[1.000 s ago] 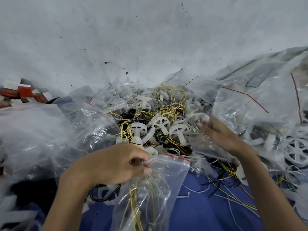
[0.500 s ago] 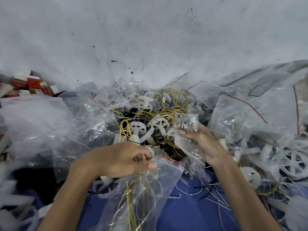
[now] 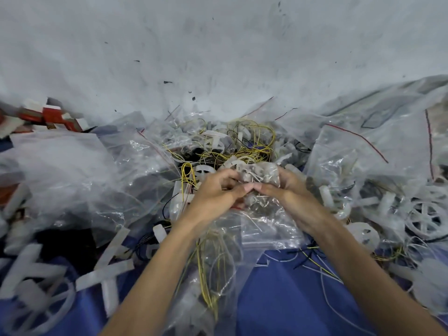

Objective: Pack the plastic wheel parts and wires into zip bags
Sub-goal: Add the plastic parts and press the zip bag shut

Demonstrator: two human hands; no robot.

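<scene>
My left hand (image 3: 213,192) and my right hand (image 3: 288,195) meet at the centre, thumbs touching. Both pinch a small clear packet (image 3: 257,174) with small parts inside, held at the red-lined mouth of a clear zip bag (image 3: 218,258). That zip bag hangs down below the hands and holds yellow and white wires. Just beyond the hands lies a heap of white plastic wheel parts (image 3: 206,169) tangled with yellow wires (image 3: 252,139). My left hand also holds the zip bag's mouth.
Crumpled clear bags (image 3: 72,170) pile up on the left, and bags (image 3: 351,151) with wheels lie on the right. White spoked wheels (image 3: 426,214) sit at far right, flat white strips (image 3: 106,275) at lower left. Blue cloth (image 3: 291,299) lies below. Red-white pieces (image 3: 51,115) rest by the wall.
My right hand has picked up a small clear packet from the pile and brought it left to my left hand at the zip bag's mouth. The view has shifted down.
</scene>
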